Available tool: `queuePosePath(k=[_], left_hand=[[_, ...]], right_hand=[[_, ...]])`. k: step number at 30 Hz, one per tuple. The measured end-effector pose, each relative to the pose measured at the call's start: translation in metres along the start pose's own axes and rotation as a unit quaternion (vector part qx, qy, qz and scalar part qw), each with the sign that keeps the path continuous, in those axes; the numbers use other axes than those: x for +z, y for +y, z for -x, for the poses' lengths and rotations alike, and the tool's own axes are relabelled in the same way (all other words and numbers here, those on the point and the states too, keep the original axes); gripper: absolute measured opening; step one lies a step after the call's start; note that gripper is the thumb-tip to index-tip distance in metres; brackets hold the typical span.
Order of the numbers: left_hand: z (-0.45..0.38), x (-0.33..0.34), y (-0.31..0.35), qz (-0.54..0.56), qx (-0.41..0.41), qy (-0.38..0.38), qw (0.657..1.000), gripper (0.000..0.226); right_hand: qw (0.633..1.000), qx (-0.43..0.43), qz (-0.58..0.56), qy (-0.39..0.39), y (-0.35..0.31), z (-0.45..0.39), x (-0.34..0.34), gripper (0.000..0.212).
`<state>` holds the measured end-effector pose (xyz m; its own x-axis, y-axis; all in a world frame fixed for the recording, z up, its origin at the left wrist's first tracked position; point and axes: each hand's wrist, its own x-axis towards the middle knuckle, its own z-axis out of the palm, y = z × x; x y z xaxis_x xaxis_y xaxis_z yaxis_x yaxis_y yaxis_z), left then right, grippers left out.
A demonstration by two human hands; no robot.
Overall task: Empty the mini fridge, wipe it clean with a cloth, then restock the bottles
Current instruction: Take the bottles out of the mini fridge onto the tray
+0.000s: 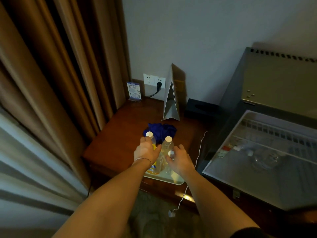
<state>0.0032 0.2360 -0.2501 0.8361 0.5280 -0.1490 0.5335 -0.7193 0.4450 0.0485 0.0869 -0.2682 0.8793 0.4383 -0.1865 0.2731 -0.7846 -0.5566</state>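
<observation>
Blue cloth (160, 130) lies crumpled on the dark wooden table (120, 134), just behind three bottles that stand on a pale tray (176, 180) at the table's near edge. The left hand (147, 149) wraps its fingers round the left bottle (151, 140), a white-capped one with yellow liquid and a yellow label, gripping it below the neck. The middle bottle (167, 145), also white-capped and holding pale liquid, stands upright between the two hands, just beside the left hand's thumb. The right hand (180, 160) reaches over the right bottle (171, 154), whose white cap shows at the fingertips; its fingers curl towards the bottle, but whether they grasp it or only touch it I cannot tell.

To the right stands the fridge (274, 79), its door (257, 160) swung open and lying low towards the camera. Behind the door's clear shelf some bottles (240, 148) lie blurred, one with a red label. A folded card stand (171, 100) rises behind the cloth, and a dark tissue box (199, 108) sits beside it against the wall. A small blue sign (134, 91) stands in the table's far left corner, near a wall socket (154, 80) with a black plug in it. A thin white cord (199, 152) hangs off the table's right edge down to the floor. Brown curtains (60, 66) hang on the left.
</observation>
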Motion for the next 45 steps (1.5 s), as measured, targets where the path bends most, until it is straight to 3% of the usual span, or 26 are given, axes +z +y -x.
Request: queuePosePath(k=[8, 11, 16, 23, 29, 37, 40, 45], left_hand=[[0.021, -0.007, 0.017, -0.12, 0.007, 0.063, 0.991, 0.071], [0.035, -0.012, 0.036, -0.133, 0.041, 0.096, 0.986, 0.067], [0.07, 0.008, 0.093, -0.132, 0.135, 0.043, 0.981, 0.061], [0.131, 0.053, 0.189, -0.156, 0.263, -0.055, 0.95, 0.064], [0.153, 0.076, 0.242, -0.154, 0.28, -0.073, 0.945, 0.08], [0.128, 0.079, 0.264, -0.146, 0.272, -0.1, 0.946, 0.087], [0.103, 0.082, 0.265, -0.134, 0.266, -0.136, 0.945, 0.085], [0.089, 0.087, 0.264, -0.104, 0.267, -0.125, 0.95, 0.085]], right_hand=[[1.0, -0.01, 0.007, 0.011, 0.013, 0.026, -0.032, 0.043], [0.999, -0.01, 0.034, 0.001, 0.027, 0.046, -0.052, 0.045], [0.998, 0.009, 0.057, 0.024, 0.076, 0.089, -0.094, 0.045], [0.984, 0.114, 0.072, 0.118, 0.164, 0.149, -0.162, 0.057], [0.968, 0.167, 0.057, 0.178, 0.207, 0.181, -0.191, 0.057], [0.952, 0.194, 0.031, 0.236, 0.21, 0.169, -0.207, 0.058], [0.95, 0.193, 0.026, 0.243, 0.213, 0.157, -0.206, 0.058], [0.955, 0.194, 0.014, 0.226, 0.226, 0.141, -0.198, 0.059]])
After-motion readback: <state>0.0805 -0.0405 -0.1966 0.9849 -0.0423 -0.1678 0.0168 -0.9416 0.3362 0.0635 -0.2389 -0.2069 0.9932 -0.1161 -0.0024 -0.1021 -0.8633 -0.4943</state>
